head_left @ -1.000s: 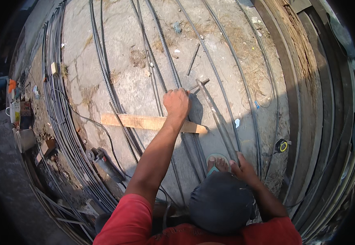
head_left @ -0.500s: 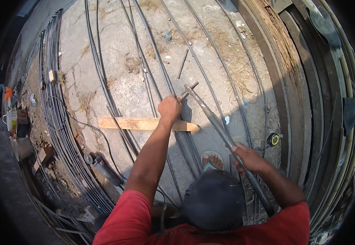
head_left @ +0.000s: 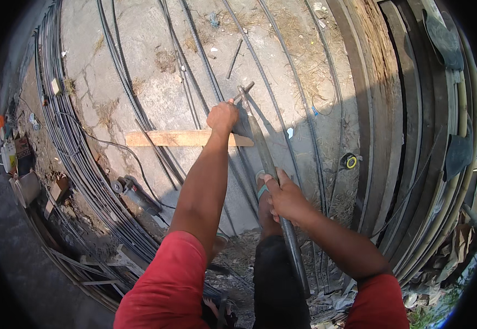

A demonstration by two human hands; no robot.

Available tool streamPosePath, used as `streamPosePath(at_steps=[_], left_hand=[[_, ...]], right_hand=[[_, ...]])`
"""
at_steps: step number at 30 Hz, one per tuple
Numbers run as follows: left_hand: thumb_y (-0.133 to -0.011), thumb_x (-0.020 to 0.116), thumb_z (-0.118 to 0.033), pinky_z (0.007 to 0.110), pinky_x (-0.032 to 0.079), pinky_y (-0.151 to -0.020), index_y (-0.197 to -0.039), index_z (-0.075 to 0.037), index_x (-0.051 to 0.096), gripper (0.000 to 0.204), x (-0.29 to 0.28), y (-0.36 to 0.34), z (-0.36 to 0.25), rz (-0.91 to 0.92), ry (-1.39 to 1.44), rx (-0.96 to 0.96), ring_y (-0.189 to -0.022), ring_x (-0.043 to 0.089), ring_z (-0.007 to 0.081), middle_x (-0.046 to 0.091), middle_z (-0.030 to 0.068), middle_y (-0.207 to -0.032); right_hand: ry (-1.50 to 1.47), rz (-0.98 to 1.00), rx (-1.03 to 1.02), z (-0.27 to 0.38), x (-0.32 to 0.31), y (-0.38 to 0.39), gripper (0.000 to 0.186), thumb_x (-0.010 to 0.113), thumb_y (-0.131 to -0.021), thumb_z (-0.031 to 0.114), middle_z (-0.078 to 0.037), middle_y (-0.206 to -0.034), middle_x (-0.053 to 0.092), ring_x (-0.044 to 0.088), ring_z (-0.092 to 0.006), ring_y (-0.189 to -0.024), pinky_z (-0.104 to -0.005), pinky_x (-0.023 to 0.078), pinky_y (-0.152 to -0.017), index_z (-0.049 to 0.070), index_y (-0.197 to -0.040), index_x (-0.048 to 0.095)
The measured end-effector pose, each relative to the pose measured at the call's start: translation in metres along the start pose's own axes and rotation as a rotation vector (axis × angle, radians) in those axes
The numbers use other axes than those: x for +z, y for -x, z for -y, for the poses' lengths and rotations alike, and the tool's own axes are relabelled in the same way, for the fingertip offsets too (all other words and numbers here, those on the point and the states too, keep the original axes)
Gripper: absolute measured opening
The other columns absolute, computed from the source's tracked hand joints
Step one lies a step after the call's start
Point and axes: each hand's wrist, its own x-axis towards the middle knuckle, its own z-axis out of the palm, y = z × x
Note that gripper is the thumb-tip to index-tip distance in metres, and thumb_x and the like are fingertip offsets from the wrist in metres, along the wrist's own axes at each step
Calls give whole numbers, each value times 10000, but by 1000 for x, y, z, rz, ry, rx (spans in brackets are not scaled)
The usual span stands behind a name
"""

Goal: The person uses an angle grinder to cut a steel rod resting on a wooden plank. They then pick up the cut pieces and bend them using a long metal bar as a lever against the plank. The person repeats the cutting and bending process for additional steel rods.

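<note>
My left hand (head_left: 222, 117) is closed in a fist around a thin steel bar (head_left: 250, 86), whose end sticks out past the head of a long metal pipe lever (head_left: 258, 131). The lever's crosswise head touches that bar. Lower down, my right hand (head_left: 290, 198) wraps round the lever's shaft, which slants back toward me over my leg. Beneath my left wrist, a wooden plank (head_left: 167, 138) lies across several ribbed rebars (head_left: 201, 48). A short loose rod (head_left: 234, 59) rests on the concrete ahead of the lever's head.
At the left lie a long bundle of steel rods (head_left: 87, 148) and an angle grinder (head_left: 140, 196) with its cord. Thick wooden beams (head_left: 373, 98) line the right side. A yellow and black tape measure (head_left: 349, 160) sits near them on the ground.
The lever has swung left, more in line with my body, and my right hand has moved left with it. My bent knee has straightened as I rise. My left hand keeps its grip.
</note>
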Motion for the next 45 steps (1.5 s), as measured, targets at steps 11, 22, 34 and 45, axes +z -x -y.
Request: streamPosePath(at_steps=[11,22,34,45], left_hand=[[-1079,465,-490,472,558,-989,-1237,-57,762,549,-32,1,-21,82,-310,120,-1206,696,379,736,212,-1252],[-787,723,-784,664,337,-1146,-1675,-50,131,1295,-181,660,350,259,-180,-672,-1501,329,540,236,306,-1682],[-660,881,-687,599,515,-1014,-1676,-84,113,1410,-147,656,316,527,83,-641,-1307,537,569,353,307,-1602],[-969,696,-385,531,489,-1057,-1448,-233,641,506,-109,637,345,9,-62,-48,-1269,592,440,628,123,-1446]], right_hand=[[-64,-50,38,1,73,2,499,479,-1105,345,-82,-644,576,603,-217,-449,-368,490,-399,-83,-1348,399],[-599,2,121,-12,62,-1,416,559,-1104,422,18,-711,500,468,-87,-513,-284,399,-440,138,-1406,528],[794,-825,-345,-56,-64,-181,479,610,-1028,216,-383,-1102,680,670,-555,-1035,-590,524,-908,-48,-1375,410],[735,-412,114,-249,-51,36,716,676,-989,466,-271,-1445,596,566,-440,-1341,-490,433,-1132,26,-1520,482]])
